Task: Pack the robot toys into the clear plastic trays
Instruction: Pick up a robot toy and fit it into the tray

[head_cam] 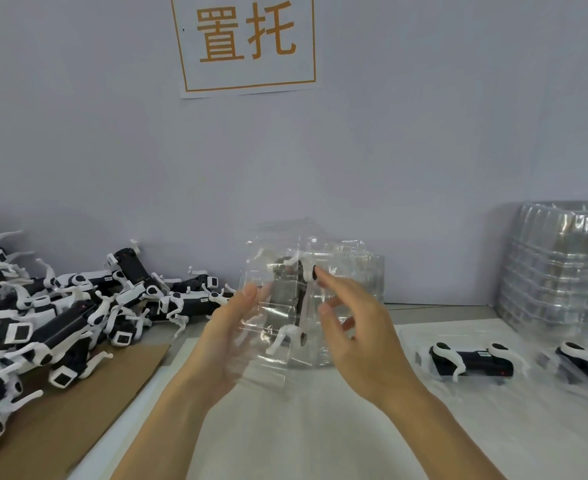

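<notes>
Two hands hold up a clear plastic tray in the air, in front of a pale wall. The tray stands almost upright, and a black and white robot toy sits inside it, seen through the plastic.

The left hand is on the left side of the tray. Its fingers are mostly straight and lie against the tray, with the thumb at the top edge near the toy. It looks like it is holding the tray up, but the picture is a bit blurry there.

The right hand is on the right side of the tray. Its fingers are loosely bent. The pointing finger reaches up and touches the white round part of the toy.

Far left of the left hand lies a big pile of robot toys on brown cardboard. To the right of the right hand, two more toys lie on the white table. Beyond them, further right, stands a tall stack of empty clear trays.
</notes>
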The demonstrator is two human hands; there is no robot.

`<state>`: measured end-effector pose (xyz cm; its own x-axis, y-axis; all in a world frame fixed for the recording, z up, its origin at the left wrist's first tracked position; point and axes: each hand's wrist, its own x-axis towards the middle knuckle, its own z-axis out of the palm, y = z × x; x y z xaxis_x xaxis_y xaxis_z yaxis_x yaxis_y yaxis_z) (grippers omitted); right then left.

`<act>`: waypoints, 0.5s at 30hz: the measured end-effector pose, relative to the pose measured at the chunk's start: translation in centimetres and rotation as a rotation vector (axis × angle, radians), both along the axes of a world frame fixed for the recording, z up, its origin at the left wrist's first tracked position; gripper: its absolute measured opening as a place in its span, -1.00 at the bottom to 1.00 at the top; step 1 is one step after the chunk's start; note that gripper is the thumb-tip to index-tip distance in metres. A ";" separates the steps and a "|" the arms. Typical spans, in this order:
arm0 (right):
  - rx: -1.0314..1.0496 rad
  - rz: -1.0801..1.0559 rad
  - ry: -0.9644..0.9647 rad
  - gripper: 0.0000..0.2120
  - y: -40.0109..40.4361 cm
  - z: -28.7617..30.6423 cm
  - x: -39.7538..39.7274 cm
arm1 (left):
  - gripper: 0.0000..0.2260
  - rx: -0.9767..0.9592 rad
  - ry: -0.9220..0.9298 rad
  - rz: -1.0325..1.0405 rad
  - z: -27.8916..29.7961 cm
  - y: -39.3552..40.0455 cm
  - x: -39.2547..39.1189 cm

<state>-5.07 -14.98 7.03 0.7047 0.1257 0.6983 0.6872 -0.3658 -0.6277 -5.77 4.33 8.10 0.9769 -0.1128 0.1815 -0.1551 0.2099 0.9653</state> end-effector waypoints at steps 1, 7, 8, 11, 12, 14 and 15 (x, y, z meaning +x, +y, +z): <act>-0.002 -0.032 0.015 -0.62 -0.4 0.1 0.2 | -0.59 0.088 -0.039 -0.027 0.1 0.2 -0.1; -0.163 -0.358 0.253 -0.73 -4.6 -0.3 1.9 | -0.51 0.708 -0.142 -0.101 0.2 1.5 0.3; -0.158 -0.394 0.292 -0.74 -5.3 -0.3 2.1 | -0.53 0.793 -0.125 -0.113 0.2 1.4 0.3; -0.239 -0.475 0.341 -0.74 -6.5 -0.3 2.3 | -0.37 1.132 -0.064 -0.088 -0.9 0.4 0.7; -0.317 -0.460 0.371 -0.73 -6.7 -0.5 2.4 | -0.27 1.268 -0.043 -0.062 -1.4 0.1 0.8; -0.533 -0.416 0.483 -0.71 -6.8 -1.3 2.4 | -0.18 1.407 -0.059 -0.055 -2.2 -0.5 0.9; -0.648 -0.409 0.553 -0.68 -6.8 -1.8 2.4 | -0.17 1.413 -0.070 -0.070 -2.4 -0.7 0.9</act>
<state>-2.66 -21.82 5.26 0.9903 0.0423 0.1326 0.0943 -0.9046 -0.4157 -4.91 3.60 5.69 0.9555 -0.2849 -0.0762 -0.2406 -0.9026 0.3570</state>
